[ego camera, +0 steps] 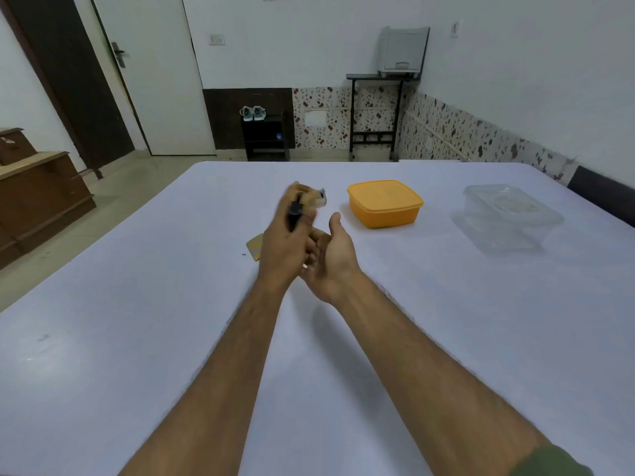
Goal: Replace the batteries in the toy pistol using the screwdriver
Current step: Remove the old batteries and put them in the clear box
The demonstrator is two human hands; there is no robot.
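Above the middle of the white-covered desk (pixel 137 338), the left hand (pixel 285 245) is closed around a blurred object that I take to be the toy pistol (pixel 305 197): a dark part runs up through the fist and a tan and pale part sticks out past the knuckles, away from the person. Its long axis seems to run roughly away from the body, leaning a little to the right, though motion blur makes the exact tilt hard to read. The right hand (pixel 331 259) lies just beside and slightly below the left, palm turned up and cupped, fingers loosely spread, touching or nearly touching the left hand at the fingers; something small and pale shows at the base of its fingers, too small to name. So the pistol is directly above and just left of the waiting palm, and the left hand alone carries it. My guess is that the old cells are being tipped or shaken out into the cupped right hand. On the desk just left of the left wrist lies a small yellowish flat piece (pixel 256 247), perhaps the battery cover, with a tiny dark speck (pixel 243 254) beside it, perhaps the screw. An orange lidded box (pixel 385 204) and a clear plastic box (pixel 508 218) stand well apart to the right. I cannot pick out the screwdriver.
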